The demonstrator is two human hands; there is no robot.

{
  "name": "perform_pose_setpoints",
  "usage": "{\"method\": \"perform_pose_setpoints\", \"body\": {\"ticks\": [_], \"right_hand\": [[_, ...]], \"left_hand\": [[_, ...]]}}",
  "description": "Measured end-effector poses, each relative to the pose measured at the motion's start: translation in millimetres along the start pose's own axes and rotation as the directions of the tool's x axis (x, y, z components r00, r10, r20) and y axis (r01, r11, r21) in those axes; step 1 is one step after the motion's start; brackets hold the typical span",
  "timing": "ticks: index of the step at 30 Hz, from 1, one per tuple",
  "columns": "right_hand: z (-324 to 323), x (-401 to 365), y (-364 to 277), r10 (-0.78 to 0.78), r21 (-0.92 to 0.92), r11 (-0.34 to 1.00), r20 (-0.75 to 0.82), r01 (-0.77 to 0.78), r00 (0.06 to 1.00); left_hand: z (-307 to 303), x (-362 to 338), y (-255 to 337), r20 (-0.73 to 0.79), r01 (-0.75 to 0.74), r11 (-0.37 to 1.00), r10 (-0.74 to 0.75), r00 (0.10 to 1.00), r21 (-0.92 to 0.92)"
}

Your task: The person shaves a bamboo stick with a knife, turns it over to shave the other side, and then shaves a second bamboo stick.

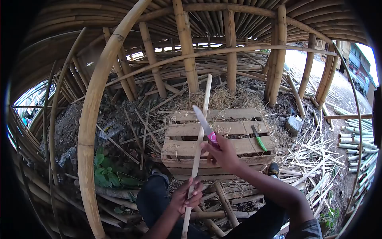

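Bamboo, a long pale split strip (206,93), slanted up over the slatted wooden pallet (238,146). The left hand (187,196) was clamped round its lower end, apparently steadying it for the blade. The right hand (223,154) gripped a pink-handled knife (205,127), its edge laid against the strip. A green-handled knife (259,138) lay on the pallet.

The pallet (223,145) sits at centre. A spare knife (258,138) lies on its slats toward 3 o'clock. The bamboo strip (202,119) crosses the pallet from 6 to 12 o'clock — left hand (187,197) gripping it at 6, right hand (223,153) just beyond, holding the knife (205,125) against it. Upright posts (230,51) stand behind at 12 — offcuts (314,159) lie at 4, a plant (105,171) at 8.
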State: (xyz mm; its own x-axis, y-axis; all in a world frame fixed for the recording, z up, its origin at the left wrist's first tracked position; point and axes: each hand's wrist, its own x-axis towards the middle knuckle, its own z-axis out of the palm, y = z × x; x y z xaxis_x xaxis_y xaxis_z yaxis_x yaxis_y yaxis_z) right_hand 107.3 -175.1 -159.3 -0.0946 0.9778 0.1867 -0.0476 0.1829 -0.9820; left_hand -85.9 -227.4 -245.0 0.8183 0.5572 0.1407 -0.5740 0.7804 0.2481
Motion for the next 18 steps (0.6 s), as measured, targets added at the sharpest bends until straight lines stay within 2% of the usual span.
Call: {"method": "perform_pose_setpoints", "body": {"ticks": [1, 2, 3, 5, 6, 7, 9, 10, 13, 14, 15, 17, 18], "right_hand": [[-9.0, -4.3, 4.8, -0.032, -0.315, 0.948, 0.012, 0.034, 0.999], [-20.0, -6.0, 12.1, -0.123, -0.53, 0.839, 0.029, 0.12, 0.992], [-29.1, -8.2, 15.4, -0.111, -0.535, 0.838, 0.031, 0.11, 0.993], [-39.0, -13.7, 16.8, -0.253, -0.822, 0.472, 0.22, 0.319, 0.942], [-38.2, -14.8, 21.5, -0.291, -0.777, 0.504, 0.258, 0.377, 0.921], [-38.4, -14.6, 26.2, -0.276, -0.778, 0.511, 0.253, 0.365, 0.927], [-37.3, -15.7, 37.0, -0.053, -0.794, 0.527, 0.324, 0.302, 0.944], [-35.6, -17.1, 41.7, -0.015, -0.782, 0.558, 0.325, 0.278, 0.946], [-36.1, -19.7, 49.8, 0.078, -0.746, 0.613, 0.385, 0.26, 0.92], [-35.4, -20.7, 57.6, -0.036, -0.709, 0.617, 0.407, 0.341, 0.913], [-34.7, -21.2, 61.5, -0.02, -0.712, 0.621, 0.404, 0.328, 0.915], [-33.2, -21.6, 67.2, -0.061, -0.758, 0.521, 0.426, 0.393, 0.903], [-33.9, -17.6, 68.7, -0.192, -0.726, 0.48, 0.462, 0.493, 0.866]], "left_hand": [[-6.3, 2.9, -0.4, 0.033, 0.01, 0.995, -0.006, 0.999, -0.103], [-3.9, 3.5, -1.8, -0.064, -0.039, 0.997, 0.035, 0.997, -0.064], [-4.9, 4.0, -1.1, -0.066, -0.041, 0.996, 0.036, 0.997, -0.077], [-9.1, 4.4, -0.9, -0.172, 0.013, 0.985, 0.017, 0.985, 0.173], [-8.8, 5.7, -3.1, -0.228, 0.027, 0.98, 0.019, 0.973, 0.198], [-6.6, 7.6, -5.6, -0.237, 0.033, 0.982, 0.012, 0.971, 0.184], [-1.9, 10.0, -12.3, -0.378, 0.046, 0.954, 0.072, 0.923, 0.295], [-3.3, 10.6, -16.2, -0.408, 0.062, 0.897, 0.136, 0.903, 0.437], [-14.8, 6.3, -22.3, -0.431, 0.08, 0.893, 0.135, 0.892, 0.443], [-10.1, 6.1, -23.8, -0.421, 0.058, 0.879, 0.168, 0.891, 0.473], [-11.1, 5.0, -26.2, -0.429, 0.063, 0.886, 0.159, 0.889, 0.459], [-13.2, 2.9, -30.4, -0.432, 0.043, 0.832, 0.241, 0.869, 0.552], [-9.3, 3.2, -31.9, -0.432, 0.031, 0.8, 0.291, 0.853, 0.599]]}}
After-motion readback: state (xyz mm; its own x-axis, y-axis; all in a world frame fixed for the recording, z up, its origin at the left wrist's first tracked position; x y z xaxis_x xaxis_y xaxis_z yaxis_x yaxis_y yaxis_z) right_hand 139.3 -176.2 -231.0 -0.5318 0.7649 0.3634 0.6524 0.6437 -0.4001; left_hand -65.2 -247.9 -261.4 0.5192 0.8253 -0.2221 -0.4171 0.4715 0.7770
